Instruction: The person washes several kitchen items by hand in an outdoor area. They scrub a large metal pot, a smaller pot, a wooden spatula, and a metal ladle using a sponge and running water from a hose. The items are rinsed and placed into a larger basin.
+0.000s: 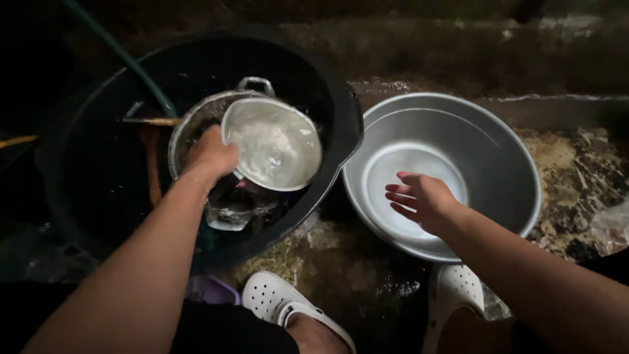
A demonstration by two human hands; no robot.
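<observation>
My left hand [211, 156] grips the rim of a wet, soapy metal bowl [275, 145] and holds it tilted over a large black tub [341, 111]. Below the bowl in the tub sit a metal pot [196, 118] with a loop handle and a clear glass [228, 213]. My right hand [421, 198] hovers with fingers spread and nothing in it, just over the near rim of a wide silver basin [498, 151], which stands to the right of the tub and touches it.
A green hose [124, 59] runs into the tub from the upper left. A wooden handle [149, 121] lies across the tub. My feet in white clogs [278, 298] rest on the wet, dirty ground. A dark wall rises behind.
</observation>
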